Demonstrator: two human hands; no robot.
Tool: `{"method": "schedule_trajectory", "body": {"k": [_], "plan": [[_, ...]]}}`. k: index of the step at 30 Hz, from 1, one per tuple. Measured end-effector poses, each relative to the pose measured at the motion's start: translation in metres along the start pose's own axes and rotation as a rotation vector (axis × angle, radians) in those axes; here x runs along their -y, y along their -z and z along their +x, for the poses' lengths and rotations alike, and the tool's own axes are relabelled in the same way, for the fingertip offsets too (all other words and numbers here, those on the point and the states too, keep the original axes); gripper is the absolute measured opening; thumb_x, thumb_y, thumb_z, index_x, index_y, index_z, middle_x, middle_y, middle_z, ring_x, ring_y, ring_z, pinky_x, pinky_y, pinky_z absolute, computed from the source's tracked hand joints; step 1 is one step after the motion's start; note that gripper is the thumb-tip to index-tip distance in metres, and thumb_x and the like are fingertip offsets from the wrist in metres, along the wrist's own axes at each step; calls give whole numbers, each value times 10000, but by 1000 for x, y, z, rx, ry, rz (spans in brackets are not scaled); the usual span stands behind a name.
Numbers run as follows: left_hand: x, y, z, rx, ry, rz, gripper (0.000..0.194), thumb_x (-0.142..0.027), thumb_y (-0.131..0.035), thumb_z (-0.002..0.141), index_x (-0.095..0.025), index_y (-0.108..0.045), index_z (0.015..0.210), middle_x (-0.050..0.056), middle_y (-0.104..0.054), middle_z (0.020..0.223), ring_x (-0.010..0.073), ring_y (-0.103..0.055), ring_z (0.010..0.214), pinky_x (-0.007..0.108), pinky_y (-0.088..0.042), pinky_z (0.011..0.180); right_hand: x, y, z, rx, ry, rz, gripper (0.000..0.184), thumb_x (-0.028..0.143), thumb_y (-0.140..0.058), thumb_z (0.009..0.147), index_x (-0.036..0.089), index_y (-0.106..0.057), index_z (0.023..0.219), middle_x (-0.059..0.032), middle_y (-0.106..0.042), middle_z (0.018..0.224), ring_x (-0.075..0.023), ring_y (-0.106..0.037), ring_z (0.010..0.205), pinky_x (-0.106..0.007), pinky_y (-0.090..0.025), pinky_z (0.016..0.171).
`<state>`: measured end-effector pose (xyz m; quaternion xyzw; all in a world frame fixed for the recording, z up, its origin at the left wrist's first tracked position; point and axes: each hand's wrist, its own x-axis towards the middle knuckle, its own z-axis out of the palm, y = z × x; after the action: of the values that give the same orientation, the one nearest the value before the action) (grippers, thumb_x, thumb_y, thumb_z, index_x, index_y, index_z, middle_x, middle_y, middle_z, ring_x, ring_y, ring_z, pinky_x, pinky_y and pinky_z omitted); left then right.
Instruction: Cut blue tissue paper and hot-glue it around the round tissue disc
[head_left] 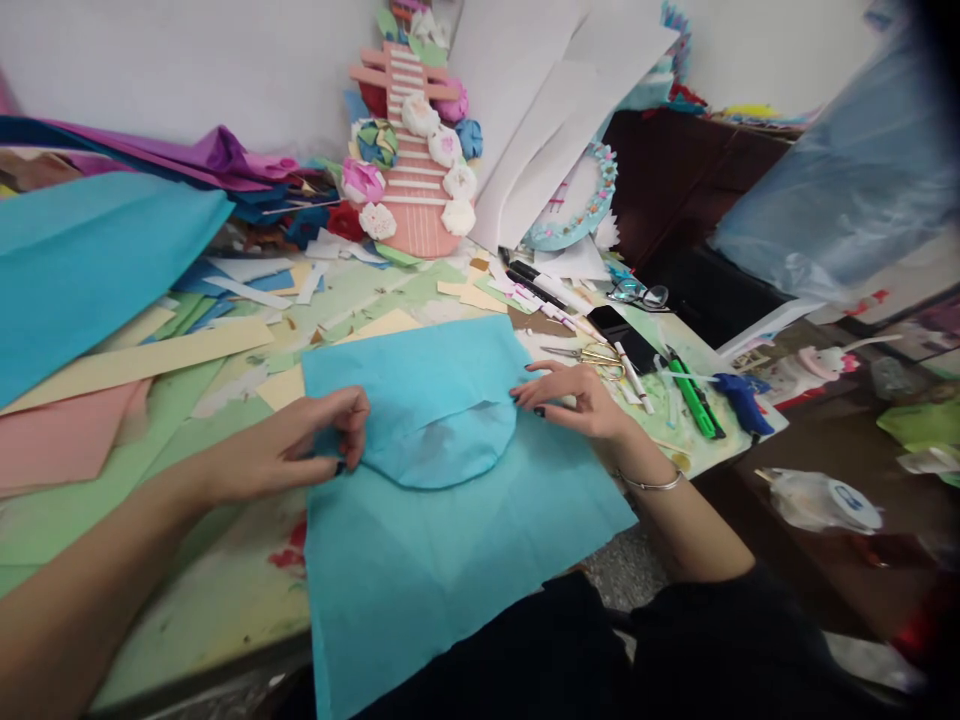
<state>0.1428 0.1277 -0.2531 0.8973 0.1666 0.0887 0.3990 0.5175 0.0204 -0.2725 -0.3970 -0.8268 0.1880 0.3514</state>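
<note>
A sheet of blue tissue-like paper (450, 560) lies over the table edge and hangs toward my lap. On it rests a rounded, half-disc piece covered in the same blue paper (442, 450), with a wrinkled, darker patch near its upper middle. My left hand (322, 445) has its fingers curled and its thumb at the piece's left end, pinching the edge. At the right end, the fingertips of my right hand (566, 395) grip the paper's edge, the other fingers bent. Part of the left grip is hidden behind the fingers.
Scissors (592, 355), a phone (622, 338), a green utility knife (690, 398) and a blue glue gun (742, 402) lie to the right. A pink guitar-shaped craft with paper flowers (416, 205) stands at the back. Blue paper (90, 260) and paper strips lie left.
</note>
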Motion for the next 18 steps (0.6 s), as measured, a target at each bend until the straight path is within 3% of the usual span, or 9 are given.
{"method": "schedule_trajectory", "body": {"k": [3,5,6,8,9,11,14,18], "plan": [[6,1,3,-252,-28,-138,207,-354,-481,917,-195,-510,789,10,-595,749,155,-571,712,277,-453,668,2,2,0,-135,0,32,174,267,-604,854,279,-762,927,-11,-772,909,-197,-725,882,-442,-433,1023],[7,-4,9,-453,-56,-13,284,-390,-395,971,-190,-595,994,52,-655,987,198,-615,929,325,-478,840,5,1,2,-128,-13,48,256,285,-595,869,295,-733,1084,-28,-744,1092,-214,-684,1046,-442,-432,1039],[7,-9,14,-467,-80,92,379,-427,-349,988,-185,-560,1190,85,-619,1207,241,-580,1112,375,-444,972,7,1,3,-82,-23,50,329,295,-590,876,296,-689,1190,-41,-696,1219,-223,-628,1165,-447,-414,1067],[4,-23,22,-320,-151,322,623,-541,-274,988,-167,-279,1487,139,-337,1543,326,-344,1399,481,-257,1163,11,-1,7,42,-35,39,479,315,-588,884,278,-562,1361,-64,-550,1420,-232,-474,1346,-464,-352,1130],[3,-31,26,-217,-190,429,735,-604,-258,968,-160,-128,1539,153,-210,1599,348,-224,1458,515,-163,1196,12,-3,8,99,-31,30,526,326,-588,887,266,-514,1404,-72,-500,1464,-232,-421,1386,-474,-320,1152],[1,-45,31,-75,-225,617,875,-693,-262,919,-164,25,1555,158,-123,1620,355,-91,1493,548,-49,1205,12,-5,10,191,-21,8,547,344,-589,893,250,-489,1422,-84,-497,1464,-230,-406,1396,-491,-278,1172],[0,-54,32,-3,-211,740,936,-722,-304,893,-180,83,1550,140,-116,1621,336,-36,1501,554,18,1198,6,-6,8,221,-25,-20,427,342,-594,896,244,-603,1312,-82,-631,1320,-226,-529,1299,-505,-282,1165],[-1,-42,25,56,-212,623,948,-747,-315,873,-204,59,1554,131,-100,1621,339,-54,1499,581,29,1190,0,-3,3,89,-36,14,199,305,-618,876,243,-750,1013,-49,-764,1022,-216,-678,1090,-482,-369,1108]]}}
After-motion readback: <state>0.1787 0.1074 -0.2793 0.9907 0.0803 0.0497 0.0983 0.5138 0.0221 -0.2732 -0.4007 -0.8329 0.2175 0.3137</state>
